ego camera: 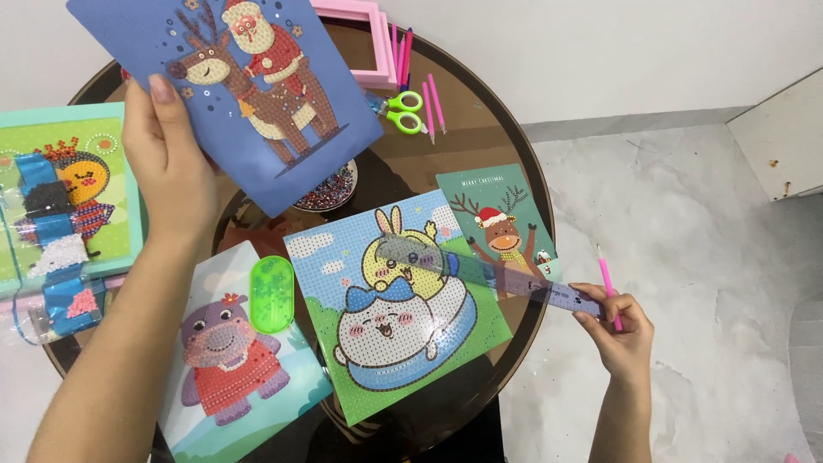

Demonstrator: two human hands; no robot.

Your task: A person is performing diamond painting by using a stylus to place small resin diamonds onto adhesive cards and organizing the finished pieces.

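Left hand gripping reindeer picture (thumb over front)

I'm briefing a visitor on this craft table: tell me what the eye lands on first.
First, the blue reindeer picture that the left hand holds up at top left. Next, the bunny picture lying at the table's centre, where the right hand lays a clear ruler across it while holding a pink pen.

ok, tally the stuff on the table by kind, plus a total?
Diamond-art pictures: 5, reindeer sheet held up in left hand, rabbit, hippo, chick, reindeer card
Pink pens: 5, one in right hand
Scissors: 1
Ruler: 1
Green tray: 1
Bead bowl: 1
Pink frame: 1
Total: 15
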